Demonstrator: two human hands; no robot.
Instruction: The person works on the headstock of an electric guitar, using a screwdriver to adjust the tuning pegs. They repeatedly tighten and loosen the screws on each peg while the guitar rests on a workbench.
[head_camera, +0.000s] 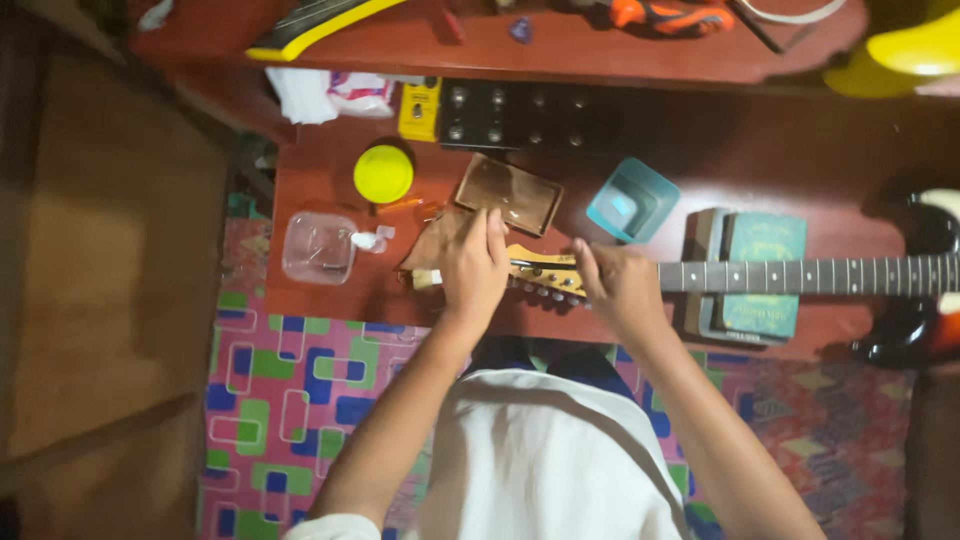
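Table (760, 150): dark red wood, runs across the upper half of the view; a higher shelf of the same wood sits above it.
Mat (290, 385): patterned floor covering in pink, blue and green blocks, under the person's knees.
Guitar (800, 275): electric, lies flat along the table's near edge, body at far right, neck running left to the headstock (545, 272).
Neck support (745, 275): grey and green boxes stacked under the fretboard, touching it from below.
Pedal board (515, 115): black unit with rows of round knobs, at the back of the table, a small yellow box just beside its left end.
Brown tray (508, 193): flat rectangle, tilted, just behind the headstock.
Teal tub (632, 200): square, open-topped, right of the tray.
Clear container (319, 247): lidless plastic square, well left of the headstock.
Yellow lid (383, 173): round, behind the clear container.
Left hand (472, 265): fingers curled down over the headstock's far end, resting on it (whether anything small is pinched underneath cannot be told).
Right hand (620, 283): closed around the neck where it meets the headstock, fingers narrow, thumb side up.
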